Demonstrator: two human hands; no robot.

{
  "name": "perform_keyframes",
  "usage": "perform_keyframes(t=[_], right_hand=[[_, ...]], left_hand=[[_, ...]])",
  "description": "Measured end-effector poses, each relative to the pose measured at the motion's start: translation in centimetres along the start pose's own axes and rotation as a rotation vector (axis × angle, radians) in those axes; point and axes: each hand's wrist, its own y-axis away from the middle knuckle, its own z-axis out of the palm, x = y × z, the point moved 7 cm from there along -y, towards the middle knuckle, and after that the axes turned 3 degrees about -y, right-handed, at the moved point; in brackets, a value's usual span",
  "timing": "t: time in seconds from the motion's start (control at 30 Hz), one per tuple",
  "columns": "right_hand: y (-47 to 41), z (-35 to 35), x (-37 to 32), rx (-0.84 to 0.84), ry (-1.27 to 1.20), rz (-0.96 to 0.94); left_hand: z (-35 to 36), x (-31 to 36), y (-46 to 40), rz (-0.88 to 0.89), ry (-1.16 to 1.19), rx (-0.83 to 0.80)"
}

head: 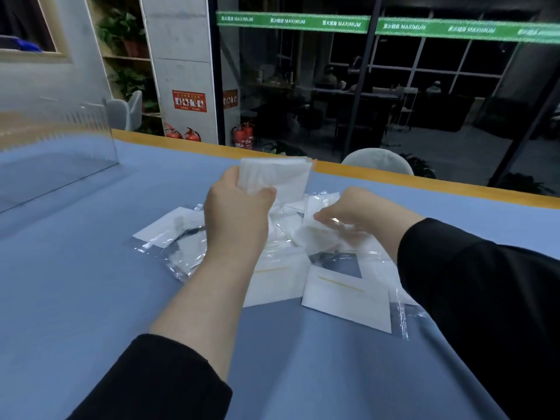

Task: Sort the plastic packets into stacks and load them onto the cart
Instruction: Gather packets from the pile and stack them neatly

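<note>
Clear plastic packets (303, 268) heaped on the blue table (91, 298): my left hand (236, 213) grips a raised stack (278, 177), my right hand (348, 213) pinches another, best squared edge-to-edge before joining.

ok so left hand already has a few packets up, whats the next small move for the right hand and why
Probably lift the packet the right hand is pinching and add it to the bundle of packets the left hand holds above the table. The pile of loose packets underneath is still scattered and overlapping, so gathering them one at a time into the held stack looks like the sensible step.
</note>
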Motion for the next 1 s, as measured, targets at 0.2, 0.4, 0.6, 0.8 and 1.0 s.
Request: perform_keyframes(t=[0.2, 0.4, 0.6, 0.8, 1.0], right_hand=[[0.3, -1.2, 0.0, 0.184, -0.368, -0.087], [6.1, -8.1, 2.0, 0.425, -0.448, -0.388], [11.4, -9.2, 7.5, 0.328, -0.675, -0.449], [12.4, -5.2, 11.6, 0.174, -1.296, -0.28], [11.7, -4.9, 13.0, 0.16, -1.501, -0.221]], left_hand=[[-0.5, 0.1, 0.2, -0.05, 0.099, 0.016], [-0.7, 0.2, 0.4, -0.088, 0.169, 0.026], [0.7, 0.1, 1.2, -0.117, 0.21, -0.068], [4.6, -0.4, 4.5, -0.317, 0.406, -0.296], [5.4, -0.9, 5.1, -0.415, 0.489, -0.315]])
